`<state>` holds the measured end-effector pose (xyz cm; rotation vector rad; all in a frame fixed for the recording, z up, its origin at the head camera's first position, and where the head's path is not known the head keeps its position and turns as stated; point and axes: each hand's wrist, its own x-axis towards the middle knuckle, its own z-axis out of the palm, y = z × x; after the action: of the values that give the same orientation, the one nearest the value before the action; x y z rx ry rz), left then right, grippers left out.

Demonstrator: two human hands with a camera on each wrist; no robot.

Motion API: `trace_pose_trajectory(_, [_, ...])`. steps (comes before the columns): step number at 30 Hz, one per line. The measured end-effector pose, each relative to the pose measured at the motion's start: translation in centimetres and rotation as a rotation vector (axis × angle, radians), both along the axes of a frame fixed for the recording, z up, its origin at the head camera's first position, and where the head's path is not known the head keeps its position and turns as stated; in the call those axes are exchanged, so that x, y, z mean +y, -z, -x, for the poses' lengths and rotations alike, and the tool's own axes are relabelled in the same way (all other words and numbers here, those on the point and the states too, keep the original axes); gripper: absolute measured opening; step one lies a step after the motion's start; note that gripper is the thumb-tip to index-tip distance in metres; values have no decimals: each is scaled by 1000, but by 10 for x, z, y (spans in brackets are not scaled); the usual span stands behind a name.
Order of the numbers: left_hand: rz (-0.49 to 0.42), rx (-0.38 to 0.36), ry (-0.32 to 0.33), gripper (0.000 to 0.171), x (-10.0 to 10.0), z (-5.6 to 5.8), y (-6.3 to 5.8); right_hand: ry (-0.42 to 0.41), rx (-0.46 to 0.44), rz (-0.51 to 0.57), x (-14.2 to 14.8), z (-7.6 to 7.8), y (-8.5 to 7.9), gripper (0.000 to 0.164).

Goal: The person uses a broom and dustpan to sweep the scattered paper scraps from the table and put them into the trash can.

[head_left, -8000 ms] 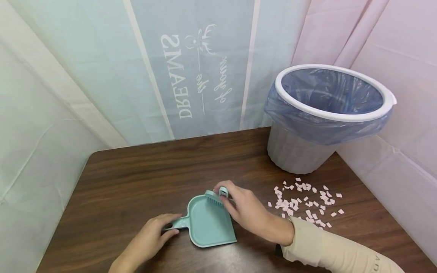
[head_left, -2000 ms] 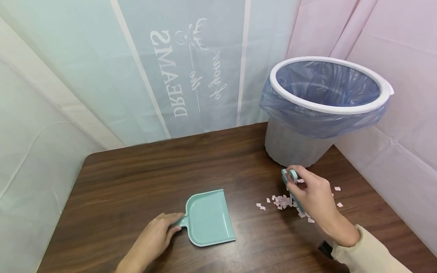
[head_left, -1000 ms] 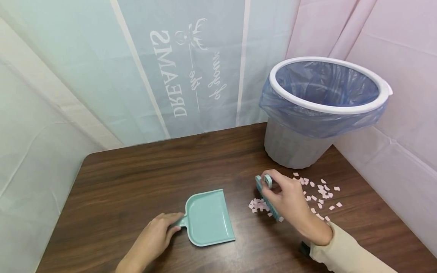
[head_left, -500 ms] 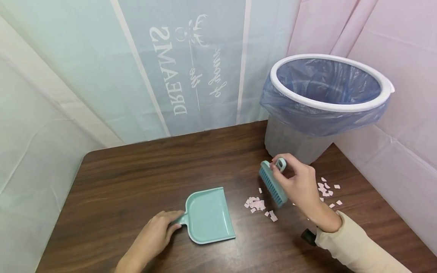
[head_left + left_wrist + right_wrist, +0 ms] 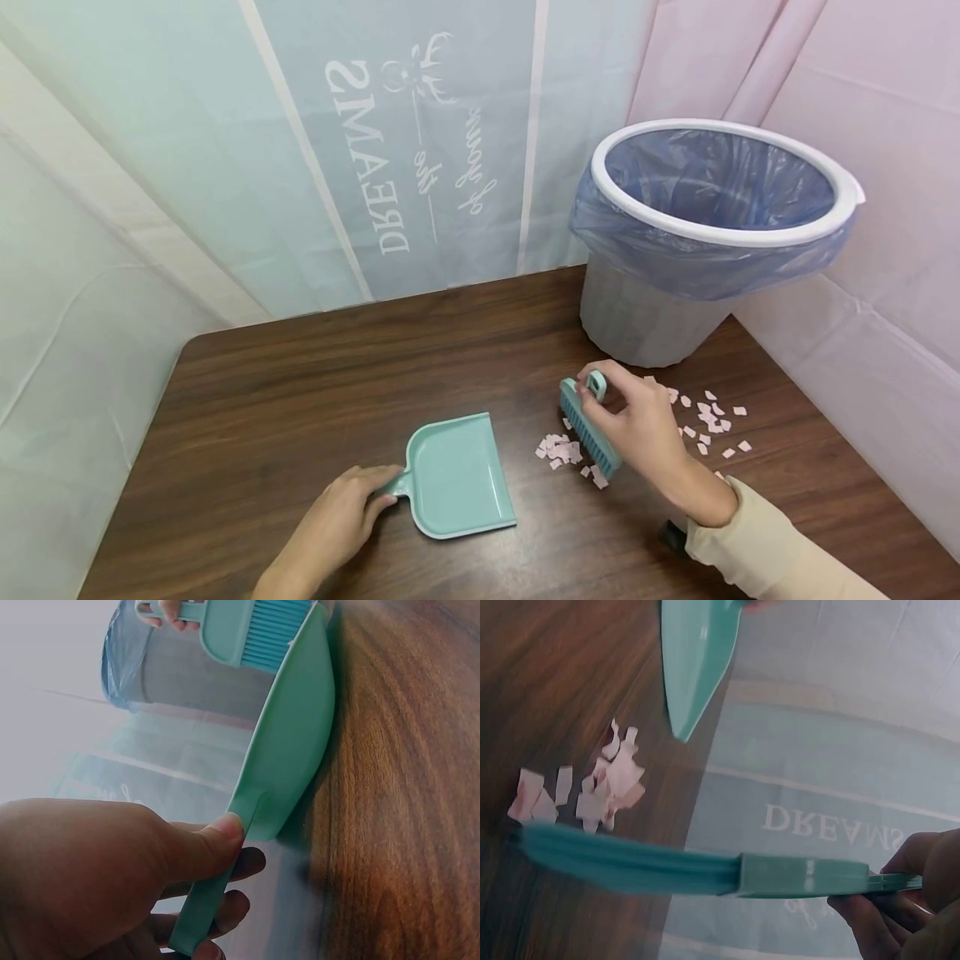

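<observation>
Scraps (image 5: 561, 451) of pale paper sit in a small heap right of centre in the lower half of the frame, between dustpan (image 5: 456, 482) and brush (image 5: 591, 433); more lie loose farther right, below the bin (image 5: 637, 321). None shows in the pan.

At lower right the right hand (image 5: 641, 417) pinches the brush by its looped handle, bristles angled down just beside the heap. Whether the bristles (image 5: 630, 862) touch the table (image 5: 337, 375) is hard to tell, as they blur in the right wrist view. At lower left the left hand (image 5: 337, 512) pinches the pan's handle (image 5: 201, 911), thumb on one side and fingers on the other. The pan's open lip (image 5: 503, 472) faces the heap, with bare wood between.

To sweep well, the brush should come down behind the whole heap, including the strays at its lower end, and push toward the lip in short, low strokes — a flick would likely scatter such light paper. Bringing the pan nearer and pressing its lip flat should help, since any gap could let scraps slip under. The loose ones at right probably call for separate passes — gathered first, then pushed along the same line.
</observation>
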<state>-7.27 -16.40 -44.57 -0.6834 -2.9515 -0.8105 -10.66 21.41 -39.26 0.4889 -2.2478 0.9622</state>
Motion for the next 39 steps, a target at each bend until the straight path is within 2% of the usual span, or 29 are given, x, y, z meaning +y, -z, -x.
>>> trace_pose_trajectory(6, [-7, 12, 1, 35, 0, 0, 1, -84, -126, 157, 4, -1, -12, 24])
trace_pose_trajectory(9, [-9, 22, 1, 36, 0, -1, 1, -169, -197, 185, 15, 4, -20, 22])
trace_pose_trajectory(12, [-4, 31, 2, 36, 0, -1, 2, -317, -269, 164, 30, 9, -27, 26])
trace_pose_trajectory(14, [-2, 30, 2, 36, 0, -1, 2, -449, -325, 132, 39, 12, -30, 30])
trace_pose_trajectory(19, [-11, 26, 5, 36, -1, -1, 2, -751, -490, 58, 53, 18, -29, 35])
trace_pose_trajectory(22, [-13, 30, 11, 36, -1, -1, 1, -837, -528, 16, 54, 20, -24, 34])
trace_pose_trajectory(27, [-12, 29, 16, 36, -1, -1, 1, -882, -535, -28, 51, 22, -17, 32])
trace_pose_trajectory(36, [-12, 30, 11, 36, -2, -1, 1, -841, -501, -25, 50, 30, -15, 34])
trace_pose_trajectory(39, [-8, 4, 10, 34, -2, 0, 1, -825, -496, 11, 48, 31, -15, 33])
